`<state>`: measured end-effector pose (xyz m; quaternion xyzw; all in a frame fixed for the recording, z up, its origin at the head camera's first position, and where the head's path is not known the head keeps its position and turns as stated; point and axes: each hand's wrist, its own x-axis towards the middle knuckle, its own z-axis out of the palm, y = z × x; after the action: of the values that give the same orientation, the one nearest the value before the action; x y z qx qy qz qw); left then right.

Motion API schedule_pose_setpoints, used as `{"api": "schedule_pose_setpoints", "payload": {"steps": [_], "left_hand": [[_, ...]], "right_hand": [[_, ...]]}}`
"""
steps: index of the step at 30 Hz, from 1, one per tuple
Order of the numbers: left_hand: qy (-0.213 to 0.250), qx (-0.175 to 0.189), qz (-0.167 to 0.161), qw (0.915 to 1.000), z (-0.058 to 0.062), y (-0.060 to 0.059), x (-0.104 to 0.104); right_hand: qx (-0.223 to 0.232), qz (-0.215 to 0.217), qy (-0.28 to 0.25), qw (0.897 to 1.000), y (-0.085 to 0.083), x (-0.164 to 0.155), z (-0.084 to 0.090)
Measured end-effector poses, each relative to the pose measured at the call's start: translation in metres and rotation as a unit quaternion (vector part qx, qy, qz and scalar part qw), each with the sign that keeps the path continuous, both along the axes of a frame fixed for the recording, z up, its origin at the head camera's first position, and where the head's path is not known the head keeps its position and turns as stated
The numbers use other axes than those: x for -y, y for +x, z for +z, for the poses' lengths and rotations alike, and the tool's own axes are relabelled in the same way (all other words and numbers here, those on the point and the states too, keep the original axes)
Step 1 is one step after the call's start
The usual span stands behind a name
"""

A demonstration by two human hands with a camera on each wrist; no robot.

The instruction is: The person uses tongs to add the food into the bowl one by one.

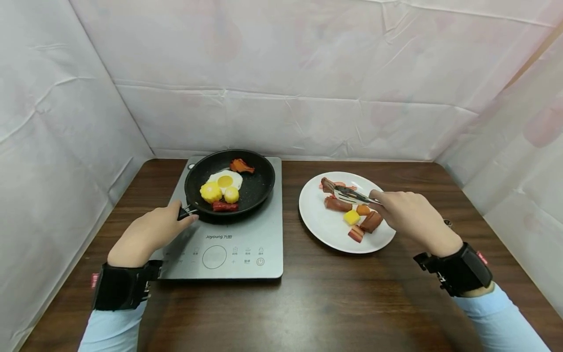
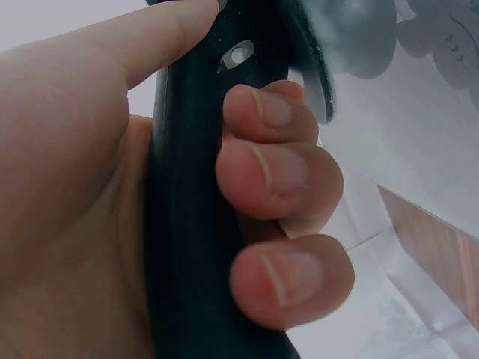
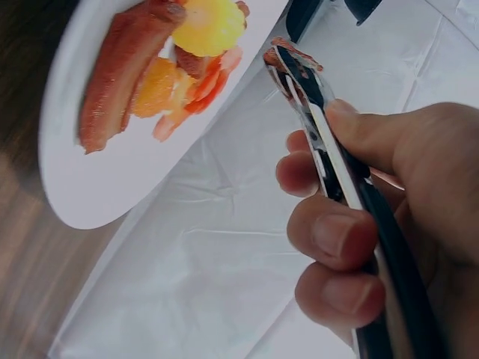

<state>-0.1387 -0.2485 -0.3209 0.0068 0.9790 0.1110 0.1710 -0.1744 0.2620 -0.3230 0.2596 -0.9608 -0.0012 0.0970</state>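
My left hand (image 1: pixel 151 230) grips the black handle (image 2: pixel 191 202) of a frying pan (image 1: pixel 257 190), fingers curled round it in the left wrist view. Inside the pan are a fried egg (image 1: pixel 233 177), two yellow pieces (image 1: pixel 211 192), an orange-brown piece (image 1: pixel 242 166) and a dark red strip (image 1: pixel 225 207). My right hand (image 1: pixel 411 215) holds metal tongs (image 1: pixel 352 194) over a white plate (image 1: pixel 310 215). A brown piece of meat (image 1: pixel 327 185) is pinched at their tips, also seen in the right wrist view. Several brown meat pieces (image 1: pixel 337 204) and a yellow cube (image 1: pixel 351 217) lie on the plate.
Below the pan is a silver induction cooker (image 1: pixel 268 234) with printed controls on its near half. It stands on a dark wooden table (image 1: pixel 308 303), left of the plate. White sheeting (image 1: pixel 286 122) hangs behind the table and along both sides.
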Motion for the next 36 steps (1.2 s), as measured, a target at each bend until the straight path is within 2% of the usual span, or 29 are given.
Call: {"api": "schedule_pose_setpoints", "payload": {"steps": [7, 17, 28, 32, 36], "left_hand": [[-0.005, -0.003, -0.006, 1.0000, 0.000, 0.000, -0.001], [-0.002, -0.003, 0.003, 1.0000, 0.000, 0.001, -0.001], [-0.001, -0.006, -0.001, 1.0000, 0.002, 0.002, -0.002], [-0.002, -0.007, 0.001, 1.0000, 0.002, 0.003, -0.003], [-0.002, -0.010, 0.003, 0.9999, 0.003, 0.003, -0.004]], "right_hand": [[-0.003, 0.005, -0.010, 1.000, -0.007, 0.012, 0.008], [-0.022, 0.038, -0.023, 0.999, -0.022, 0.036, 0.019], [-0.026, 0.068, -0.044, 0.996, -0.052, 0.086, 0.027], [-0.019, 0.086, -0.049, 0.995, -0.060, 0.107, 0.030], [-0.033, 0.115, -0.051, 0.991, -0.070, 0.126, 0.029]]}}
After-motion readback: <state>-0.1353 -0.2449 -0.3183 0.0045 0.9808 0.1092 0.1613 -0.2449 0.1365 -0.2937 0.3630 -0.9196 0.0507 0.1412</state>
